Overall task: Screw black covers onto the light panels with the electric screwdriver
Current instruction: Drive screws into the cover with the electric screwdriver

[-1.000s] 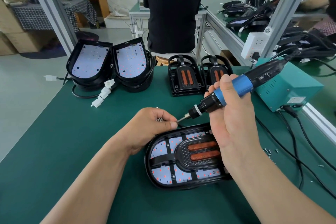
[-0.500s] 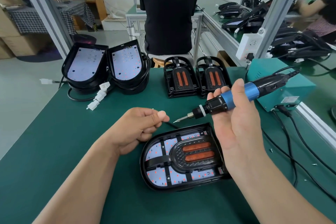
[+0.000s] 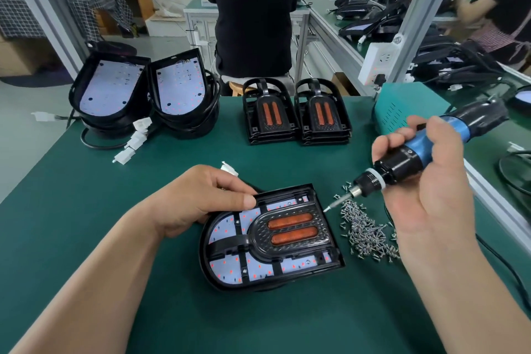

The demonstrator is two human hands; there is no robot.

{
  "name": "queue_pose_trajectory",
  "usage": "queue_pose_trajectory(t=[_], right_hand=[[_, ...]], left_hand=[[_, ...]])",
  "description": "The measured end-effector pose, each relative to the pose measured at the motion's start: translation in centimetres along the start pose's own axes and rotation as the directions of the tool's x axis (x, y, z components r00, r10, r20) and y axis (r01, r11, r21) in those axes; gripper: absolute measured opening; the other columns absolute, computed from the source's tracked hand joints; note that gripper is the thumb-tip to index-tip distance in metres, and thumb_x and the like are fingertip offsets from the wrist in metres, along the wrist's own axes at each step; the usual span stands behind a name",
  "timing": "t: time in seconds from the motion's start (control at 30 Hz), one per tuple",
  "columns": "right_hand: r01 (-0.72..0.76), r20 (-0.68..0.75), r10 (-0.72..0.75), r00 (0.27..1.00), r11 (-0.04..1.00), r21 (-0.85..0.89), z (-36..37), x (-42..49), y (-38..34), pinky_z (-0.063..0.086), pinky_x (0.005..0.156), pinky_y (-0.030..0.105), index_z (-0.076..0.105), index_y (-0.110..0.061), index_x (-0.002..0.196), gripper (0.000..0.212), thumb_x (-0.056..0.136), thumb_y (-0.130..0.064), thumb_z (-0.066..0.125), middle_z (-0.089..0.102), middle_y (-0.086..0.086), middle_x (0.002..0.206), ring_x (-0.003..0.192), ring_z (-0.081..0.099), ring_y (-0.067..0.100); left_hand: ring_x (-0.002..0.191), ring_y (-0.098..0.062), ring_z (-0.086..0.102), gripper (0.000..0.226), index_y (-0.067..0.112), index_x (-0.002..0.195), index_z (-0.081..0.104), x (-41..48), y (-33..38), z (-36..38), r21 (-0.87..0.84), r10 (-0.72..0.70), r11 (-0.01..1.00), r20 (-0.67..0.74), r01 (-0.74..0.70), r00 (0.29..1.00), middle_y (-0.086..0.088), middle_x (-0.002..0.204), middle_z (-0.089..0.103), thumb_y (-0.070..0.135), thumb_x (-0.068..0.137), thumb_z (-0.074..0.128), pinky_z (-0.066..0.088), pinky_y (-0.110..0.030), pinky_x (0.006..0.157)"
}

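Light panel (image 3: 258, 271) edge under left fingers (image 3: 246, 200); right hand (image 3: 431, 184) grips screwdriver (image 3: 398, 163).

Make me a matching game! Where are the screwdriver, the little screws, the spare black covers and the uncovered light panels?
Things:
1 electric screwdriver
2 screws
3 spare black covers
4 uncovered light panels

Places:
A stacked, far left of the table
B in the right hand
C stacked, far middle of the table
D heaped right of the covered panel

Pairs: 1-B, 2-D, 3-C, 4-A
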State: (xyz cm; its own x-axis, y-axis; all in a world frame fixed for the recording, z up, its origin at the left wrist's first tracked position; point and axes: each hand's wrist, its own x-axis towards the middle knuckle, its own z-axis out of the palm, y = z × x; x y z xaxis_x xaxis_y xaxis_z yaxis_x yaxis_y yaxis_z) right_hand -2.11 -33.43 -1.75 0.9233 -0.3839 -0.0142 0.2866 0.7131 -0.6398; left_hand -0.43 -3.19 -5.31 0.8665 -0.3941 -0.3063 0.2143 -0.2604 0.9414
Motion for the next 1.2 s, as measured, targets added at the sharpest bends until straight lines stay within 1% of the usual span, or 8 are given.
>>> queue_pose_trajectory(t=[0.1, 0.17, 0.27, 0.33, 0.63, 0.9, 1.03, 1.2], right_hand=[[-0.005, 0.074, 0.006, 0.997, 1.000, -0.013, -0.1, -0.5, -0.2, 0.057, 0.071, 0.028, 0.055, -0.008, 0.117, 0.021, 0.104, -0.025, 0.060, 0.058, -0.001, 0.080, 0.066, 0.057, 0.012], [-0.002, 0.132, 0.008, 0.991, 0.999, -0.045, -0.1, -0.9, -0.1, 0.054, 0.067, 0.026, 0.054, -0.009, 0.121, 0.023, 0.105, -0.026, 0.056, 0.056, -0.002, 0.081, 0.066, 0.054, 0.011], [0.026, 0.211, -0.001, 0.977, 0.993, -0.116, 0.1, -1.6, 0.2, 0.051, 0.063, 0.026, 0.053, -0.012, 0.123, 0.022, 0.105, -0.025, 0.051, 0.054, -0.003, 0.081, 0.066, 0.051, 0.011], [0.047, 0.246, -0.008, 0.969, 0.987, -0.154, 0.3, -1.9, 0.3, 0.050, 0.062, 0.026, 0.053, -0.013, 0.122, 0.021, 0.104, -0.024, 0.049, 0.054, -0.004, 0.080, 0.065, 0.050, 0.012], [0.081, 0.317, -0.007, 0.948, 0.972, -0.219, 0.8, -2.6, 0.5, 0.049, 0.058, 0.028, 0.056, -0.015, 0.117, 0.019, 0.099, -0.020, 0.051, 0.052, -0.002, 0.077, 0.062, 0.050, 0.015], [0.080, 0.339, 0.009, 0.941, 0.966, -0.247, 1.0, -2.9, 0.8, 0.050, 0.058, 0.029, 0.058, -0.017, 0.114, 0.020, 0.096, -0.019, 0.052, 0.052, -0.001, 0.076, 0.060, 0.051, 0.017], [0.105, 0.361, 0.003, 0.933, 0.954, -0.280, 0.9, -3.0, 0.9, 0.050, 0.058, 0.031, 0.059, -0.016, 0.115, 0.021, 0.095, -0.017, 0.052, 0.052, 0.000, 0.076, 0.060, 0.052, 0.018], [0.121, 0.447, 0.021, 0.894, 0.951, -0.286, 1.1, -3.4, 0.8, 0.050, 0.057, 0.032, 0.062, -0.019, 0.112, 0.025, 0.088, -0.021, 0.061, 0.053, 0.001, 0.075, 0.060, 0.052, 0.018]], left_hand=[[0.082, -0.028, 0.076, 0.035, 0.014, 0.099, 0.083, 0.1, -0.1, 0.2, 0.019, 0.016, 1.000, -0.047, -0.015, 0.999, -0.018, 0.097, 0.080, 0.035, 0.073, 0.088, 0.060, -0.033, 0.069], [0.082, -0.027, 0.077, 0.033, 0.012, 0.096, 0.083, 0.1, -0.2, 0.3, 0.030, 0.043, 0.999, -0.064, -0.041, 0.997, -0.017, 0.095, 0.080, 0.034, 0.072, 0.088, 0.061, -0.035, 0.073], [0.082, -0.021, 0.077, 0.026, 0.010, 0.092, 0.083, 0.2, -0.3, 0.5, 0.032, 0.078, 0.997, -0.081, -0.076, 0.994, -0.014, 0.094, 0.081, 0.029, 0.074, 0.086, 0.059, -0.028, 0.073], [0.083, -0.021, 0.077, 0.023, 0.009, 0.092, 0.083, 0.3, -0.2, 0.6, 0.033, 0.083, 0.996, -0.083, -0.081, 0.993, -0.013, 0.094, 0.081, 0.026, 0.076, 0.084, 0.059, -0.027, 0.073], [0.086, -0.022, 0.078, 0.025, 0.007, 0.092, 0.083, 0.3, -0.2, 0.7, 0.034, 0.094, 0.995, -0.090, -0.091, 0.992, -0.012, 0.097, 0.081, 0.026, 0.075, 0.083, 0.060, -0.030, 0.078], [0.087, -0.021, 0.078, 0.025, 0.008, 0.092, 0.083, 0.4, -0.3, 0.6, 0.046, 0.095, 0.995, -0.092, -0.091, 0.991, -0.010, 0.097, 0.081, 0.027, 0.075, 0.084, 0.059, -0.030, 0.078], [0.088, -0.021, 0.078, 0.024, 0.009, 0.092, 0.083, 0.4, -0.4, 0.6, 0.049, 0.099, 0.994, -0.093, -0.095, 0.991, -0.010, 0.097, 0.081, 0.027, 0.075, 0.084, 0.060, -0.030, 0.079], [0.086, -0.018, 0.078, 0.024, 0.010, 0.090, 0.084, 0.4, -0.4, 0.7, 0.071, 0.111, 0.992, -0.108, -0.104, 0.988, -0.007, 0.095, 0.082, 0.029, 0.074, 0.084, 0.059, -0.025, 0.077]])
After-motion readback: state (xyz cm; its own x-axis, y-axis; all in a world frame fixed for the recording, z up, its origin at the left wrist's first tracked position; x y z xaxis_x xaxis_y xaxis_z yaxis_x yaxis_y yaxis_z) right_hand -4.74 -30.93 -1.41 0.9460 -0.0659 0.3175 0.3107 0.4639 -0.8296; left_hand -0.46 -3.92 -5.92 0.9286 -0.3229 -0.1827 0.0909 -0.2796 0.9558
